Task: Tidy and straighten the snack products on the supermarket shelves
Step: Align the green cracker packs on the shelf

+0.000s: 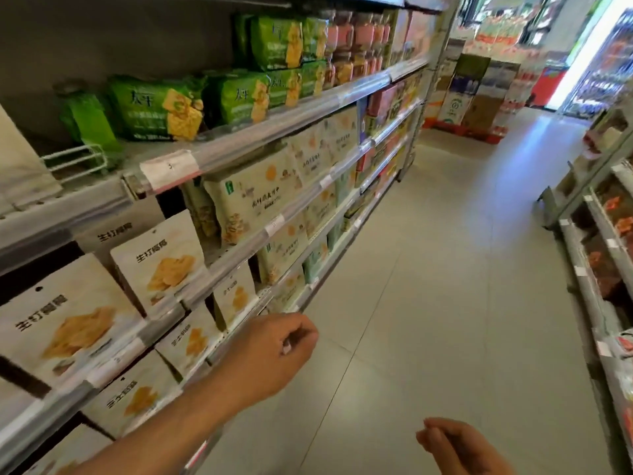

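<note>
Left hand: the left hand [274,351] reaches out at 7 o'clock, fingers loosely curled, holding nothing — it hangs just off the front edge of a lower shelf.
Right hand: down at 5 o'clock the right hand [459,447] floats over the floor [428,269], fingers relaxed and lightly bent, nothing in it.
Shelves: the shelf unit [260,138] sweeps from 8 o'clock up toward 1 o'clock, price rails along every tier.
Green packs: the green cracker packs [157,108] sit on the upper tier at 11 o'clock — the leftmost one turned sideways beside a white wire divider [73,159].
Cream pouches: the cream snack pouches [161,262] stand at 9 o'clock, facing out, some tilted.
Pale bags: the pale biscuit bags [253,197] fill the middle tier near centre.
Far end: stacked cartons [469,87] at 1 o'clock.
</note>
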Action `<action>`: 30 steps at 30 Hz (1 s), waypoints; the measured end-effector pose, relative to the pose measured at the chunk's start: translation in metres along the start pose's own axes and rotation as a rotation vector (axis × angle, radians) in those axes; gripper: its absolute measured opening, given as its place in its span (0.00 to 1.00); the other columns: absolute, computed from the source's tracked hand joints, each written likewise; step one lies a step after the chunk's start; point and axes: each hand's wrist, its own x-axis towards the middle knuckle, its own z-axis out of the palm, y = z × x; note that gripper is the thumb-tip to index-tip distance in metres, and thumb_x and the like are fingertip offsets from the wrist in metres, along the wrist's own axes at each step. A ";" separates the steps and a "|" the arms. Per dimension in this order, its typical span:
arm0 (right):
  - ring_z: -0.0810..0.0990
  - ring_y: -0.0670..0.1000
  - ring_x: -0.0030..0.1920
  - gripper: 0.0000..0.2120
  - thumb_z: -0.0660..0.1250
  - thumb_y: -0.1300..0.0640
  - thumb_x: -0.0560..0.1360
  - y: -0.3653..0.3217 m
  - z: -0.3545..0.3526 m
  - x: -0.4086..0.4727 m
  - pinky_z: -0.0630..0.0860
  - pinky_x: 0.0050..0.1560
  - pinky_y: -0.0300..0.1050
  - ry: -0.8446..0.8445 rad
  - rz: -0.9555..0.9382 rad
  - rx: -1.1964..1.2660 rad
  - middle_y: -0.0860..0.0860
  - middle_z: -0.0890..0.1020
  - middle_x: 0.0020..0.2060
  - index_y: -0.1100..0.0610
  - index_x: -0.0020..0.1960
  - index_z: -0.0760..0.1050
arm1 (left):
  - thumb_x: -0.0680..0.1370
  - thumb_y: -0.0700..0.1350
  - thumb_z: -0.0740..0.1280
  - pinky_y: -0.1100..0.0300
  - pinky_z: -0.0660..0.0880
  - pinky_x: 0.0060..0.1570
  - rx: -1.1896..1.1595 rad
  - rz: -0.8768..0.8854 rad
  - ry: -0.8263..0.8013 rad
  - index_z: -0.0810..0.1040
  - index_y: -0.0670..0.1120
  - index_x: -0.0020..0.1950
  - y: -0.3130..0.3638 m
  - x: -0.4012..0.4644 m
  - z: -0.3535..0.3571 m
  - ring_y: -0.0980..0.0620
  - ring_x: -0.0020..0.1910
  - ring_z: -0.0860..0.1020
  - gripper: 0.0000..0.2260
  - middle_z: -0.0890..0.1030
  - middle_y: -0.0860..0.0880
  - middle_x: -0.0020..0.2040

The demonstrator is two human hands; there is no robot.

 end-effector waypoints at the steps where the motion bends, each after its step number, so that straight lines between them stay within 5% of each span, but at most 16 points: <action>1: 0.84 0.43 0.34 0.23 0.72 0.69 0.71 0.004 -0.002 0.019 0.78 0.43 0.33 -0.040 -0.017 0.004 0.45 0.85 0.32 0.39 0.42 0.81 | 0.77 0.57 0.64 0.71 0.72 0.39 0.024 -0.013 0.001 0.79 0.60 0.46 0.001 0.007 0.003 0.60 0.43 0.78 0.05 0.80 0.63 0.43; 7: 0.84 0.42 0.39 0.16 0.71 0.62 0.73 -0.036 -0.024 0.185 0.77 0.42 0.36 -0.304 -0.256 0.100 0.43 0.86 0.36 0.38 0.42 0.80 | 0.79 0.52 0.66 0.62 0.76 0.42 0.065 -0.245 0.168 0.80 0.58 0.45 0.025 0.051 0.027 0.59 0.42 0.78 0.05 0.81 0.62 0.42; 10: 0.83 0.41 0.40 0.12 0.70 0.59 0.75 -0.079 -0.014 0.251 0.75 0.39 0.30 -0.448 -0.413 0.115 0.41 0.85 0.36 0.41 0.40 0.81 | 0.78 0.52 0.67 0.65 0.75 0.38 0.086 -0.348 0.329 0.81 0.58 0.43 0.034 0.058 0.019 0.59 0.42 0.78 0.05 0.81 0.62 0.41; 18: 0.82 0.40 0.41 0.09 0.69 0.58 0.75 -0.167 0.076 0.320 0.74 0.39 0.27 -0.790 -0.735 0.119 0.39 0.84 0.37 0.44 0.43 0.81 | 0.78 0.49 0.68 0.68 0.74 0.38 0.155 -0.527 0.695 0.81 0.58 0.43 0.028 0.047 -0.025 0.61 0.42 0.79 0.06 0.81 0.64 0.40; 26: 0.81 0.40 0.45 0.10 0.69 0.56 0.75 -0.236 0.154 0.361 0.74 0.37 0.28 -1.054 -1.005 0.034 0.35 0.83 0.41 0.39 0.45 0.79 | 0.77 0.46 0.68 0.68 0.74 0.32 0.313 -0.565 1.029 0.79 0.60 0.45 0.015 0.080 -0.114 0.63 0.42 0.78 0.07 0.81 0.60 0.38; 30: 0.80 0.36 0.48 0.07 0.65 0.49 0.75 -0.299 0.178 0.380 0.74 0.40 0.26 -1.061 -1.207 0.083 0.33 0.82 0.44 0.37 0.48 0.77 | 0.77 0.49 0.65 0.71 0.69 0.38 0.560 -0.474 1.163 0.77 0.56 0.55 0.037 0.109 -0.167 0.63 0.44 0.76 0.08 0.77 0.62 0.48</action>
